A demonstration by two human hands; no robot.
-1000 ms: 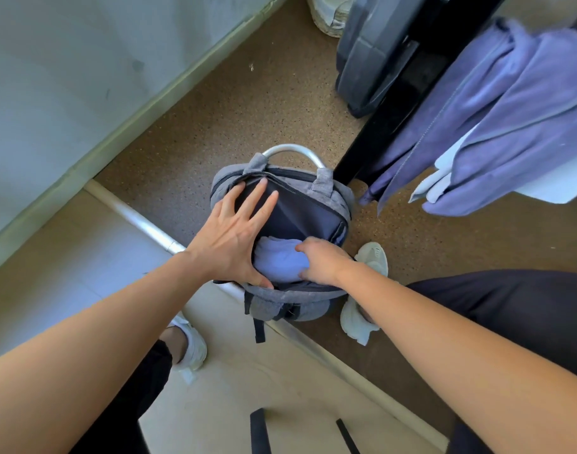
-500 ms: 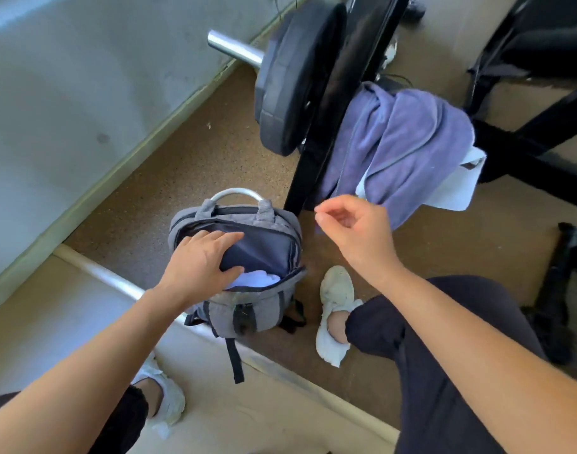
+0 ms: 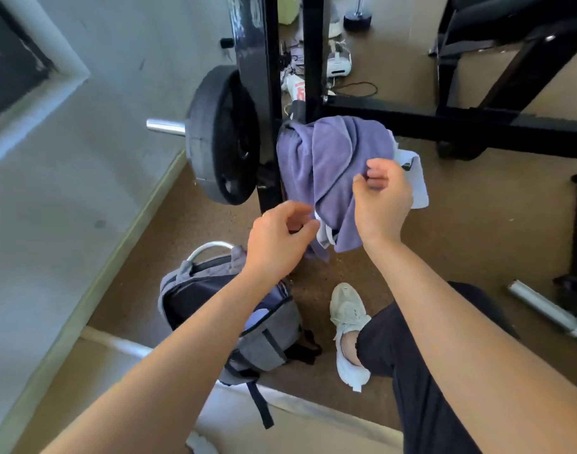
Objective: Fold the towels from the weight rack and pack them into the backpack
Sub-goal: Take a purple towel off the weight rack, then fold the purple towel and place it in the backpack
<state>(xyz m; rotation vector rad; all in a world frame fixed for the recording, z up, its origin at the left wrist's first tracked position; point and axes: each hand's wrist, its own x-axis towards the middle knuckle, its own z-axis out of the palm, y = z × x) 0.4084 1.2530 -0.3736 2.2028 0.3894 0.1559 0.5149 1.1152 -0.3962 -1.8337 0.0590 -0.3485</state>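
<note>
A purple towel [image 3: 326, 165] hangs bunched over the black weight rack [image 3: 264, 93]. Under it lies a white towel [image 3: 416, 185], whose lower edge also shows. My right hand [image 3: 380, 204] is against the purple towel's right side, thumb and fingers pinched on a fold. My left hand [image 3: 277, 244] hovers just left of the hanging lower corner, fingers half curled and apart, holding nothing. The grey backpack [image 3: 267, 345] stands open on the floor below my left forearm. A folded pale blue towel [image 3: 258, 317] shows inside it.
A black weight plate [image 3: 221, 139] on a steel bar juts left of the rack, close to the wall. My white shoe [image 3: 347, 326] rests right of the backpack. Another steel bar [image 3: 549, 311] lies at the right. Cables and small items litter the floor behind the rack.
Both hands left the backpack and rose to the rack. The right hand went from pressing the folded towel inside to the purple towel. My view tilted up.
</note>
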